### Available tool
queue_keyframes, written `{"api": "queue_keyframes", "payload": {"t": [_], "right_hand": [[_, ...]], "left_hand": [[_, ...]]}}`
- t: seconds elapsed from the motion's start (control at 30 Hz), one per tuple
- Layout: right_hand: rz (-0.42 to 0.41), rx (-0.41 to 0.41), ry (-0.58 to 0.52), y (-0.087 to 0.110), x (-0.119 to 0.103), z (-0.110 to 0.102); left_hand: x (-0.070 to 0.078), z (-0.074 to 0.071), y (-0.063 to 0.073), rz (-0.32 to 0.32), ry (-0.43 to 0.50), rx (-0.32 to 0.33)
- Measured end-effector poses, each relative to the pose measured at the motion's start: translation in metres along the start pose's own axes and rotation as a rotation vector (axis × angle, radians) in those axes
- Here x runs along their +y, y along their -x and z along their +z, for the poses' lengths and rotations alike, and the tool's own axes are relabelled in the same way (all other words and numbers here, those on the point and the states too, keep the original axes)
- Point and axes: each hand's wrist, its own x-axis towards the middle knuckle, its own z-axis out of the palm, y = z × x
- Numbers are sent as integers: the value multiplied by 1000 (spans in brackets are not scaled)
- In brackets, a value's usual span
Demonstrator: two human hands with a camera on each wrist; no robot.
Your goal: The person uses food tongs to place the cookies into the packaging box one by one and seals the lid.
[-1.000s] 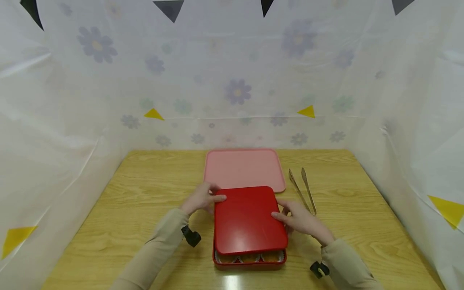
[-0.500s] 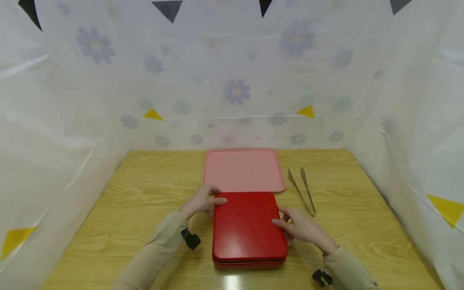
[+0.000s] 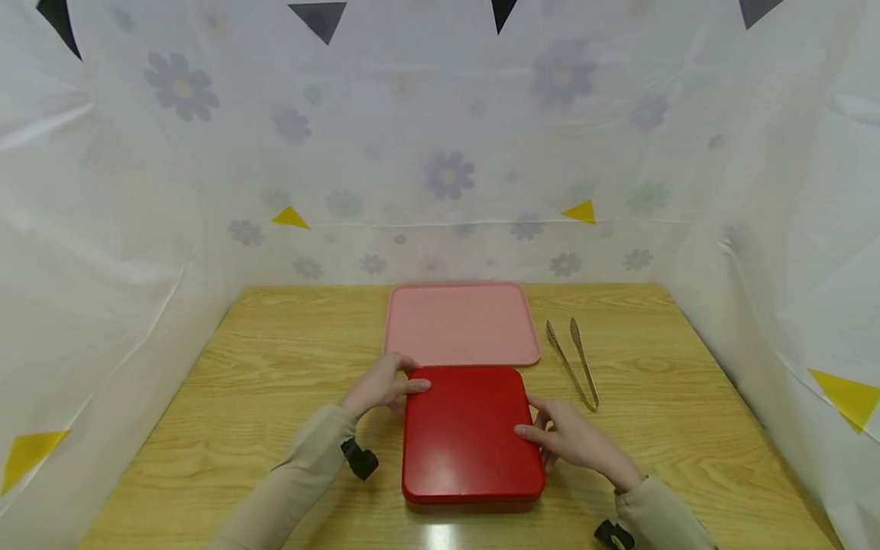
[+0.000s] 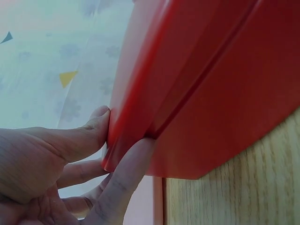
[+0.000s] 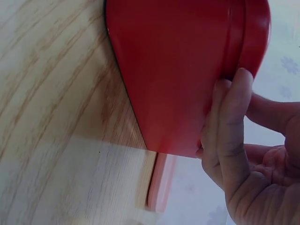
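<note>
A red rectangular box stands on the wooden table, its red lid (image 3: 470, 435) sitting level over the box body (image 3: 474, 506) all round in the head view. What the box holds is hidden. My left hand (image 3: 383, 387) grips the lid's far left corner, thumb on top and fingers along the rim and side; the left wrist view shows a fingertip at the seam under the lid (image 4: 136, 98). On the other side, my right hand (image 3: 569, 434) grips the lid's right edge, thumb on top, and the right wrist view has its fingers (image 5: 229, 126) against the side.
Behind the box lies a pink tray (image 3: 461, 325). Metal tongs (image 3: 580, 367), spread apart, rest on the table to the right, beyond my right hand. A flowered sheet (image 3: 447, 114) hangs behind the table and pale sheets flank both sides.
The lid has come down and toward me onto the box, covering the gap at the near end where pale frilly contents showed. Both hands moved slightly nearer with it.
</note>
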Motion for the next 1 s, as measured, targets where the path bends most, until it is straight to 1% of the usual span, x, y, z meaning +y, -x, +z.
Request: {"api": "queue_keyframes", "payload": {"t": [0.3,0.5,0.67,0.83,0.9,0.93,1.0], "right_hand": [[36,-12,39,5,-3,-1],[8,-21,126,9,-4,-1],[-17,-44,106,10,-1,1],[-25,-53,71,11,2,1],[-23,-54,64,11,2,1],[-20,-57,58,11,3,2],[-11,-64,43,11,3,2]], "left_hand": [[-1,3,1,9,-4,20],[-1,3,3,37,-11,20],[-3,2,4,79,-18,14],[-7,5,5,99,-50,42],[-9,7,7,123,-102,65],[-10,8,9,133,-118,66],[-14,8,15,150,-146,40]]}}
